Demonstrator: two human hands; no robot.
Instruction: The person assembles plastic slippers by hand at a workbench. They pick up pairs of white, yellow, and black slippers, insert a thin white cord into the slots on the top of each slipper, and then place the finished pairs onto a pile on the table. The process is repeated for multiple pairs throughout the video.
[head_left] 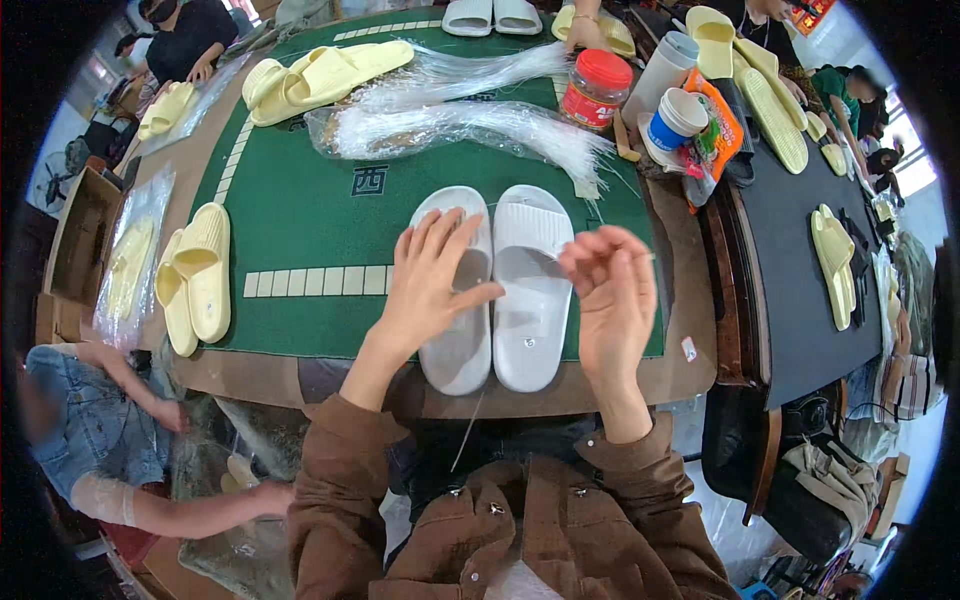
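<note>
A pair of pale grey slide slippers lies side by side in front of me, toes away. My left hand [432, 275] rests over the left slipper [455, 350], fingers spread across its strap and thumb toward the gap between the two. Just right of the right slipper [530, 340], my right hand [615, 300] is raised with its fingers curled toward the thumb. Whatever it pinches is too thin to make out. A thin clear strand [467, 432] hangs past the table edge below the slippers. Bundles of clear plastic strands [470, 130] lie beyond them, partly in a clear bag.
Cream slippers [195, 280] stand at the left, with another pair [325, 80] at the far left. A red-lidded jar [597, 88], a paper cup [678, 120] and a grey tumbler [662, 75] crowd the far right. Other people sit around the green-topped table [300, 225].
</note>
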